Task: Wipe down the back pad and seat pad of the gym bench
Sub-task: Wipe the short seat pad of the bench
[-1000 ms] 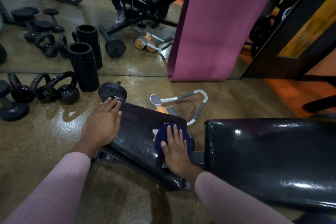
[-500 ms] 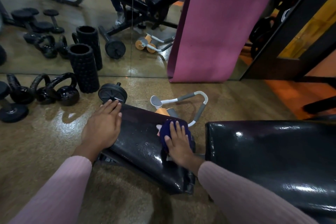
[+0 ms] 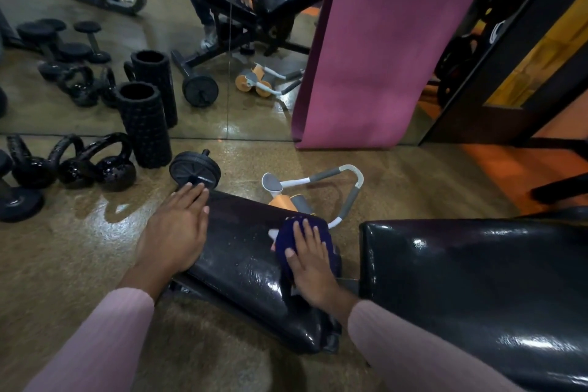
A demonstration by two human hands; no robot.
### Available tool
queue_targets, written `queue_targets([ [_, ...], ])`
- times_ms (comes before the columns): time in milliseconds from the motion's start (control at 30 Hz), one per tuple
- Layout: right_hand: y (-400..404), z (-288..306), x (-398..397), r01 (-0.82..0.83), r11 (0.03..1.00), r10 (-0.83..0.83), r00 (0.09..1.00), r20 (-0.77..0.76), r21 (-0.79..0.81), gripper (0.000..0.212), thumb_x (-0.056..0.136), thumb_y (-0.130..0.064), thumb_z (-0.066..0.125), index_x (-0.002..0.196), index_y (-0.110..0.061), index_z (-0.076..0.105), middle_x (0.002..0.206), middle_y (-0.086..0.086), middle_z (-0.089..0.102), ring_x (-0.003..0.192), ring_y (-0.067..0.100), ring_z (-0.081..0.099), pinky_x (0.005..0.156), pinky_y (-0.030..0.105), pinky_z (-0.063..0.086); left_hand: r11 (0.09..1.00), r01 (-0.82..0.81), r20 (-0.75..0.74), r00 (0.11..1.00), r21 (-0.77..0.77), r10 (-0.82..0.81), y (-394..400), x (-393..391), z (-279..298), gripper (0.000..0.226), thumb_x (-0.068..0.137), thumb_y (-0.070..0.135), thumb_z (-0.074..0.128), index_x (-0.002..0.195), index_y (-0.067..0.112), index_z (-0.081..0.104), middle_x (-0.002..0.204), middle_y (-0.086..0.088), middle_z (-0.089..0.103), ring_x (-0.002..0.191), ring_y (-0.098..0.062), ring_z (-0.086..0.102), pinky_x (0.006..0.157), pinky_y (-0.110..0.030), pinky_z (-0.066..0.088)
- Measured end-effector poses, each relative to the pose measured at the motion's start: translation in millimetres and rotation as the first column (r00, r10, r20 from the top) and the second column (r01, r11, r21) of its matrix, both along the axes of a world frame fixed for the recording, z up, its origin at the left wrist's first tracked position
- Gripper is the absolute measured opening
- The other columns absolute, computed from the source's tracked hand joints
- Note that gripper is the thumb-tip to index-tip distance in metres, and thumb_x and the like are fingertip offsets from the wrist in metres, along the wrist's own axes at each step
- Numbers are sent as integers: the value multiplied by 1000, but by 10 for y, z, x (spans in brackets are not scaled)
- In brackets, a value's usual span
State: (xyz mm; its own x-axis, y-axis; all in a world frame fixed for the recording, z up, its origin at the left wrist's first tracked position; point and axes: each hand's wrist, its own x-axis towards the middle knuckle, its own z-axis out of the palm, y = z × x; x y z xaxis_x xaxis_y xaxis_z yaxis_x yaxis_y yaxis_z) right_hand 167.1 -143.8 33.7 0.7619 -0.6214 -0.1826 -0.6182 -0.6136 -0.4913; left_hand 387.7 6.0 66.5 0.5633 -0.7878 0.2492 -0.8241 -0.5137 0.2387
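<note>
The black seat pad (image 3: pixel 245 251) of the gym bench lies in front of me, glossy and wet-looking. The larger black back pad (image 3: pixel 477 289) extends to the right. My right hand (image 3: pixel 310 267) presses flat on a dark blue cloth (image 3: pixel 302 231) at the seat pad's right end, near the gap between the pads. My left hand (image 3: pixel 176 229) rests flat with straight fingers on the seat pad's left end.
An ab roller with a grey handle (image 3: pixel 318 188) lies on the floor just behind the seat pad. A black wheel (image 3: pixel 194 170), a foam roller (image 3: pixel 144 124) and kettlebells (image 3: pixel 95 165) stand at the left by a mirror. A pink mat (image 3: pixel 381 51) leans against the mirror.
My right hand has slid the cloth a little back and forth at the seat pad's right end. My left hand has stayed in place.
</note>
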Motion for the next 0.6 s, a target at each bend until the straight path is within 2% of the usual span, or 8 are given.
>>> queue_targets([
  [100,211,-80,-442,-93,996,91,985,144,9,54,102,-44,19,147,-40,-10,154,-22,-22,139,-2,-28,114,28,-15,1000,1,0,1000,-7,-1,-2,-5,3,59,96,36,19,136,4,49,143,-7,47,137,-21,35,113,-36,25],
  [167,64,-136,-493,6,993,-27,983,184,114,52,102,-43,22,145,-42,-6,156,-20,-20,142,2,-25,118,33,-9,1000,1,3,1000,-7,-1,-2,-4,-3,60,96,37,18,135,4,49,143,-7,47,137,-21,36,113,-36,26],
  [233,-195,-174,-276,155,962,-190,971,143,225,53,103,-39,26,148,-37,-2,159,-10,-16,146,12,-17,120,37,-3,1000,2,6,1000,-7,-2,-6,-8,-7,61,96,37,17,135,4,49,143,-7,47,137,-21,36,113,-36,26],
  [300,-405,-141,56,266,937,-275,962,8,228,56,104,-35,27,153,-23,3,161,1,-10,147,21,-11,120,39,-3,1000,0,17,1000,-6,0,-5,-10,-3,60,96,37,17,135,4,49,143,-7,48,136,-21,37,113,-36,26],
  [367,-479,-94,255,231,965,-230,973,-25,126,57,104,-33,26,154,-16,5,162,3,-5,148,22,-10,120,40,-5,1000,-3,21,1000,-1,3,-4,-17,7,60,96,37,17,136,5,49,143,-7,47,136,-21,37,113,-35,25],
  [433,-339,-1,186,74,996,-73,997,-12,45,56,104,-36,22,153,-22,0,160,-6,-8,147,15,-15,118,38,-7,1000,-3,23,1000,0,3,-4,-16,15,60,96,37,17,135,5,49,142,-7,48,136,-21,37,113,-35,25],
  [500,-142,21,-100,-72,997,71,994,77,14,54,104,-40,20,152,-30,-3,158,-14,-14,144,7,-21,117,34,-10,1000,-5,27,1000,-2,5,-7,-21,24,59,95,36,18,134,5,50,141,-7,49,135,-21,38,113,-34,25],
  [600,-201,-116,-440,-65,995,55,991,122,80,54,103,-41,22,152,-34,0,157,-18,-14,144,5,-20,119,35,-6,1000,-11,25,1000,-3,11,-5,-29,22,58,95,35,20,134,5,51,141,-7,50,135,-22,39,112,-34,24],
])
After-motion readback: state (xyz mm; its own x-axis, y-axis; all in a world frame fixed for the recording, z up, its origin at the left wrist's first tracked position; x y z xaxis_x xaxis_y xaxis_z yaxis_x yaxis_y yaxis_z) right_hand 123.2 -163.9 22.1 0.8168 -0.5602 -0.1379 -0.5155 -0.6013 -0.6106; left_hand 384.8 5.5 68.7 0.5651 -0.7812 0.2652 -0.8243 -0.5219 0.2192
